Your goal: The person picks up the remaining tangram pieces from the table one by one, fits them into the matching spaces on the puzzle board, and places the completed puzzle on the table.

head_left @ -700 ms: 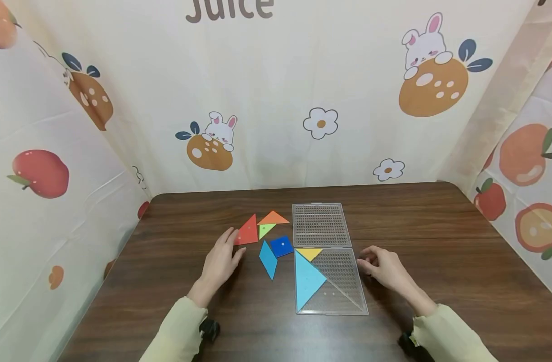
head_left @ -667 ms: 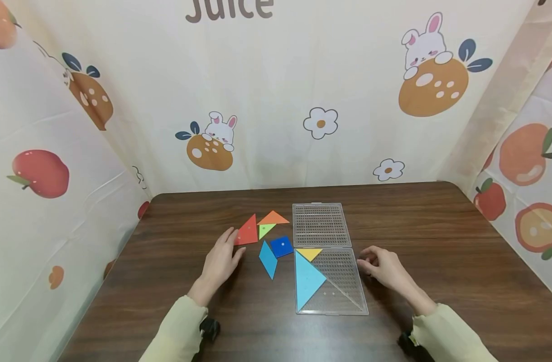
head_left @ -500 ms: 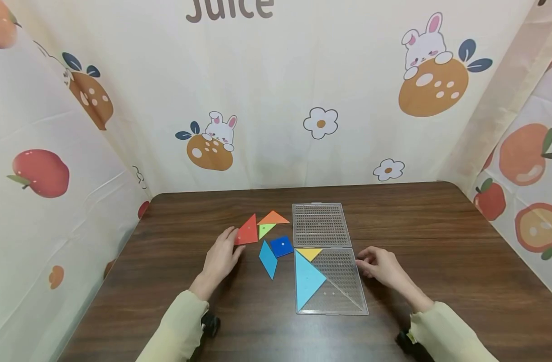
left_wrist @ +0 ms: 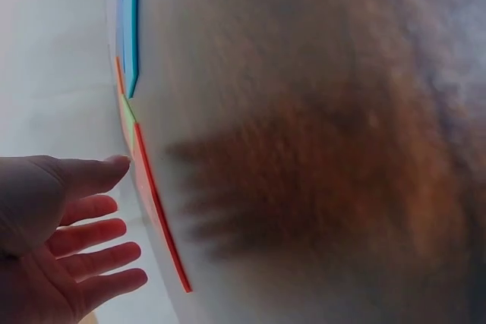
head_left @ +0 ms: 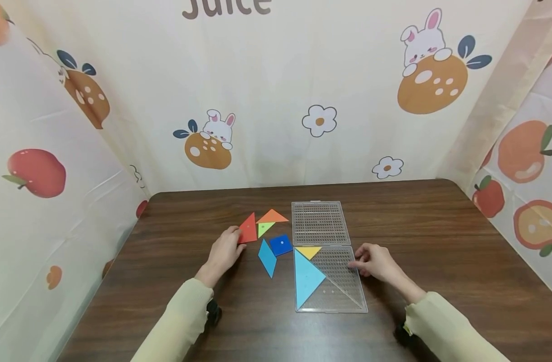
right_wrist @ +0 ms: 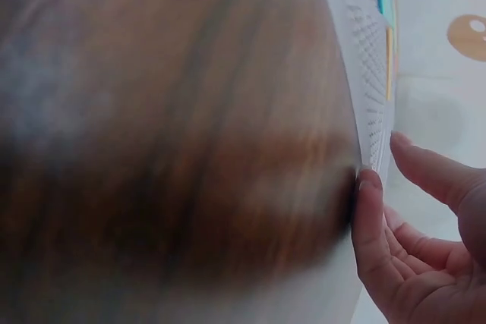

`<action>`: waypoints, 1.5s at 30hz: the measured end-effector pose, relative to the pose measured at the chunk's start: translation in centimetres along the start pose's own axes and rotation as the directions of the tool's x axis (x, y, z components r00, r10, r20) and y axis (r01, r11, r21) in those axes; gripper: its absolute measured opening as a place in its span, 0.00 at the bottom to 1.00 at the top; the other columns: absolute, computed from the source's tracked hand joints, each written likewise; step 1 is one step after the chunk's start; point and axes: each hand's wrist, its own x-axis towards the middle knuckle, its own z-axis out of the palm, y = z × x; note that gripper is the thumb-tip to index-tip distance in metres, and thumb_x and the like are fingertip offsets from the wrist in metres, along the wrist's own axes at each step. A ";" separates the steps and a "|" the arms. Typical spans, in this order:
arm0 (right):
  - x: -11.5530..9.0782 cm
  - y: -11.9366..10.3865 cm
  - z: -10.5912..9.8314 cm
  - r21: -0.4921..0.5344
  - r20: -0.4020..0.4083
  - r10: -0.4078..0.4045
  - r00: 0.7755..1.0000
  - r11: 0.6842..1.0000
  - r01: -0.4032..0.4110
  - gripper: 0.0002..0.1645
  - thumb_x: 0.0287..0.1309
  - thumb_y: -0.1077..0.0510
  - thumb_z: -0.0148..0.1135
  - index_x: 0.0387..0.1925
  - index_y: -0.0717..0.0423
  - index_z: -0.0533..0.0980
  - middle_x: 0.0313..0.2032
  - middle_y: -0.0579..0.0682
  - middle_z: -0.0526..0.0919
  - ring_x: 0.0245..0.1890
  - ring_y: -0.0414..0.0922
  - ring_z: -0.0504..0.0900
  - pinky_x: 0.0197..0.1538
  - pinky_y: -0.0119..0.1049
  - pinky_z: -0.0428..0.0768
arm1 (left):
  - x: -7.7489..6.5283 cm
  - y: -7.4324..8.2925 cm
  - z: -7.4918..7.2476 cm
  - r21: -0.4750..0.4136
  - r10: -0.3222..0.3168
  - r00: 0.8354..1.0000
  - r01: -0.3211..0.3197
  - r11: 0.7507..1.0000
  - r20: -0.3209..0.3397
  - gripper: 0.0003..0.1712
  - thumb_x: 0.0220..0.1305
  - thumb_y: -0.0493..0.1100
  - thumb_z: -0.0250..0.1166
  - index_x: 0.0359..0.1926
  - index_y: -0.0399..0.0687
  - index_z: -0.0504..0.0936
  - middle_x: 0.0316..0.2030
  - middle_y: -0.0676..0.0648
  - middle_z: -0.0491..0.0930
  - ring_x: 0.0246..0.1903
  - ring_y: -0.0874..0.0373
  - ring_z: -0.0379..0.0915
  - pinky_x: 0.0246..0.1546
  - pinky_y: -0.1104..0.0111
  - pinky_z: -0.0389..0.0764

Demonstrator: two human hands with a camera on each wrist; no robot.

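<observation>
On the table in the head view, my left hand [head_left: 223,253] reaches to the red triangle [head_left: 249,231], fingertips overlapping its left corner. The left wrist view shows that hand's fingers [left_wrist: 87,237] loosely spread beside the red triangle [left_wrist: 156,199], holding nothing. My right hand [head_left: 379,262] is at the right edge of the clear plastic case [head_left: 343,301], thumb over its lower half. In the right wrist view, a fingertip is right at the case [right_wrist: 368,104] edge, with a gap to the thumb. A yellow triangle [head_left: 308,252] and large light-blue triangle [head_left: 306,279] lie in the case.
Between the left hand and the case lie an orange triangle [head_left: 272,216], a green triangle [head_left: 264,229], a dark-blue square [head_left: 281,245] and a blue parallelogram [head_left: 267,258]. The hinged case lies open, its gridded upper half [head_left: 320,223] farther back. A printed curtain [head_left: 276,151] surrounds the wooden table [head_left: 257,322].
My right hand has moved slightly left over the case edge. My left hand has shifted a little right, onto the red triangle's corner. The head view has tilted slightly; the pieces stay put.
</observation>
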 end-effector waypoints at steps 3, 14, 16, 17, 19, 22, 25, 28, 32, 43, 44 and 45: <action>0.0 0.0 0.0 -0.052 -0.007 -0.049 0.999 0.997 0.049 0.19 0.38 0.61 0.71 0.30 0.67 0.71 0.15 0.46 0.73 0.13 0.40 0.73 0.18 0.32 0.72 | 0.2 0.1 0.2 0.008 -0.004 1.000 0.004 1.000 0.023 0.22 0.51 0.41 0.67 0.46 0.33 0.76 0.49 0.38 0.71 0.45 0.47 0.69 0.43 0.57 0.73; -0.1 0.0 0.1 -0.114 -0.018 -0.075 0.997 0.991 0.073 0.20 0.33 0.63 0.72 0.29 0.66 0.71 0.13 0.45 0.71 0.12 0.39 0.69 0.17 0.31 0.70 | 0.6 -0.5 0.7 0.006 0.004 0.998 -0.004 1.000 0.060 0.20 0.52 0.40 0.65 0.45 0.33 0.76 0.48 0.37 0.71 0.46 0.46 0.69 0.43 0.57 0.73; -0.1 -0.1 0.1 -0.123 -0.021 -0.078 0.997 0.990 0.074 0.21 0.33 0.63 0.73 0.29 0.65 0.70 0.13 0.45 0.71 0.11 0.39 0.69 0.17 0.32 0.69 | 0.7 -0.6 0.8 0.008 0.019 0.998 -0.019 1.000 0.067 0.19 0.53 0.40 0.65 0.45 0.33 0.76 0.48 0.37 0.72 0.46 0.45 0.69 0.43 0.56 0.73; -0.1 -0.1 0.1 -0.127 -0.021 -0.079 0.997 0.989 0.075 0.21 0.33 0.63 0.73 0.29 0.65 0.70 0.13 0.45 0.71 0.11 0.39 0.69 0.17 0.32 0.69 | 0.8 -0.7 0.8 0.010 0.027 0.997 -0.028 1.000 0.070 0.19 0.53 0.39 0.64 0.44 0.33 0.76 0.48 0.37 0.72 0.46 0.45 0.69 0.43 0.56 0.73; -0.1 -0.1 0.1 -0.130 -0.023 -0.078 0.997 0.989 0.074 0.21 0.33 0.63 0.73 0.29 0.65 0.70 0.13 0.45 0.71 0.11 0.39 0.69 0.17 0.32 0.70 | 1.0 -0.9 0.8 0.019 0.048 0.996 -0.050 0.999 0.074 0.17 0.54 0.39 0.64 0.43 0.33 0.77 0.47 0.37 0.73 0.46 0.45 0.70 0.43 0.57 0.73; 0.0 -0.2 0.1 -0.126 -0.020 -0.070 0.997 0.990 0.067 0.21 0.32 0.63 0.73 0.29 0.65 0.70 0.14 0.46 0.71 0.11 0.39 0.69 0.17 0.32 0.70 | 1.2 -1.1 0.7 0.036 0.071 0.993 -0.074 0.997 0.090 0.15 0.54 0.38 0.63 0.42 0.33 0.78 0.45 0.37 0.74 0.45 0.46 0.71 0.43 0.57 0.73; 0.1 -0.2 0.0 -0.126 -0.014 -0.061 0.998 0.990 0.059 0.22 0.32 0.63 0.73 0.29 0.65 0.70 0.14 0.46 0.71 0.11 0.39 0.69 0.17 0.33 0.70 | 1.3 -1.1 0.6 0.063 0.097 0.990 -0.104 0.993 0.102 0.12 0.55 0.36 0.63 0.40 0.34 0.79 0.42 0.38 0.76 0.41 0.48 0.73 0.41 0.58 0.74; 0.1 -0.2 0.0 -0.126 -0.011 -0.051 0.999 0.991 0.049 0.22 0.32 0.63 0.73 0.28 0.65 0.69 0.14 0.46 0.71 0.11 0.39 0.69 0.17 0.33 0.70 | 1.3 -1.0 0.4 0.091 0.124 0.986 -0.134 0.987 0.111 0.08 0.55 0.34 0.61 0.36 0.34 0.80 0.37 0.40 0.78 0.36 0.51 0.74 0.37 0.60 0.76; 0.2 -0.1 0.0 -0.121 -0.006 -0.037 0.999 0.992 0.036 0.22 0.32 0.63 0.73 0.28 0.65 0.69 0.14 0.46 0.70 0.12 0.39 0.69 0.18 0.34 0.70 | 1.4 -1.0 0.3 0.150 0.176 0.975 -0.195 0.969 0.132 0.03 0.56 0.31 0.60 0.30 0.36 0.80 0.29 0.43 0.78 0.30 0.54 0.73 0.34 0.62 0.76; 0.3 -0.3 0.0 -0.096 0.008 -0.011 1.000 0.995 0.011 0.22 0.33 0.63 0.73 0.29 0.64 0.69 0.15 0.47 0.70 0.12 0.39 0.69 0.18 0.34 0.71 | 1.6 -1.3 0.5 0.238 0.302 0.932 -0.346 0.908 0.202 0.08 0.49 0.29 0.65 0.32 0.39 0.76 0.31 0.42 0.78 0.32 0.53 0.74 0.37 0.62 0.75; 0.3 -0.3 0.0 -0.094 0.009 -0.010 1.000 0.995 0.010 0.22 0.33 0.63 0.73 0.29 0.64 0.68 0.15 0.47 0.70 0.12 0.39 0.69 0.18 0.34 0.71 | 1.6 -1.3 0.5 0.236 0.304 0.932 -0.346 0.908 0.199 0.08 0.49 0.29 0.65 0.32 0.39 0.76 0.30 0.42 0.78 0.32 0.53 0.74 0.37 0.62 0.75; 0.3 -0.3 0.0 -0.093 0.010 -0.009 1.000 0.996 0.010 0.22 0.33 0.63 0.73 0.29 0.64 0.68 0.15 0.47 0.70 0.12 0.39 0.69 0.18 0.34 0.71 | 1.6 -1.3 0.4 0.234 0.305 0.932 -0.346 0.908 0.196 0.07 0.49 0.30 0.65 0.32 0.39 0.76 0.29 0.42 0.78 0.31 0.53 0.74 0.36 0.61 0.75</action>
